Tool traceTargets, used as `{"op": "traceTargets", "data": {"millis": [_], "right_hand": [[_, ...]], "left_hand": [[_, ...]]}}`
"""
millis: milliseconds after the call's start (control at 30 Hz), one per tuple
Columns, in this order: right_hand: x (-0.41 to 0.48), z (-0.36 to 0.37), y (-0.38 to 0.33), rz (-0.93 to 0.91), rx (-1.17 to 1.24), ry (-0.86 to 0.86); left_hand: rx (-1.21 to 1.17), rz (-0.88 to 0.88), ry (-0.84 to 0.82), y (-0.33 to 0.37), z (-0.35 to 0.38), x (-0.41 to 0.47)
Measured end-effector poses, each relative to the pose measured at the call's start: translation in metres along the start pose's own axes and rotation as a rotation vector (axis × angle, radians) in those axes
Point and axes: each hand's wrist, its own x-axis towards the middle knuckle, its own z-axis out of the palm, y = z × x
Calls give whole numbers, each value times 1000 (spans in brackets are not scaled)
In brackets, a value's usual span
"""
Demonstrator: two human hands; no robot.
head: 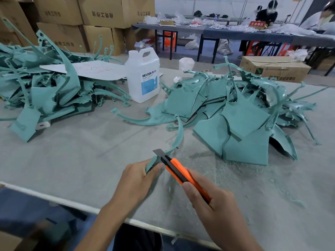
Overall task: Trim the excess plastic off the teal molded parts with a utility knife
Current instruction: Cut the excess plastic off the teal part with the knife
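Heaps of teal parts (pixel 45 84) flank the work spot, where the left hand (pixel 137 180) pinches a curved teal part (pixel 178 136) steady so the right hand (pixel 215 205), wrapped around the utility knife (pixel 178 172), can pare its edge.

The left hand (pixel 139 176) covers the near end of the curved teal part (pixel 178 136), so that end's shape cannot be told. The right hand (pixel 213 201) hides the rear of the utility knife (pixel 178 172). Left of the white jug (pixel 143 77), the teal pile (pixel 45 84) runs off the picture's left edge and buries most of a small white object (pixel 43 125). The jug's small label print is unreadable. Behind the jug, the far table (pixel 244 34) holds small white items too blurred to identify.
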Motion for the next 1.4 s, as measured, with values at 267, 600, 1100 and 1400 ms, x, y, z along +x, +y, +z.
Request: {"op": "traceTargets", "data": {"millis": [267, 600, 1100, 1400], "right_hand": [[31, -42, -3, -74, -42, 127], [92, -97, 20, -53, -166, 69], [41, -52, -6, -18, 91, 127], [25, -38, -39, -156, 83, 8]], "left_hand": [[-92, -2, -48, 35, -54, -14], [-679, 128, -158, 39, -125, -37], [-38, -63, 16, 57, -68, 4], [141, 19, 49, 65, -56, 5]]}}
